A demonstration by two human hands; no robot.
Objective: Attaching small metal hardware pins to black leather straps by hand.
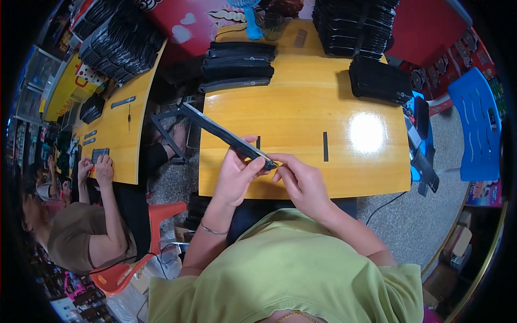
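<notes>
A long, slim black fabric piece (215,129), perhaps a pouch, slants over the table's left part, its far end pointing up and left. My left hand (235,175) grips its near end between thumb and fingers. At that same end, the fingertips of my right hand (304,185) are pinched together against the corner; whatever small part they hold is hidden. Two short black strips lie on the table, one strip (325,146) right of my hands and another strip (258,142) just behind my left fingers.
The yellow table (371,172) bears black pouches (237,67) at back left, a tall black stack (353,29) and a bundle (377,81) at back right. A blue fan (250,19) stands behind. Left, another person works at a second table (126,156). A blue chair (476,124) is right.
</notes>
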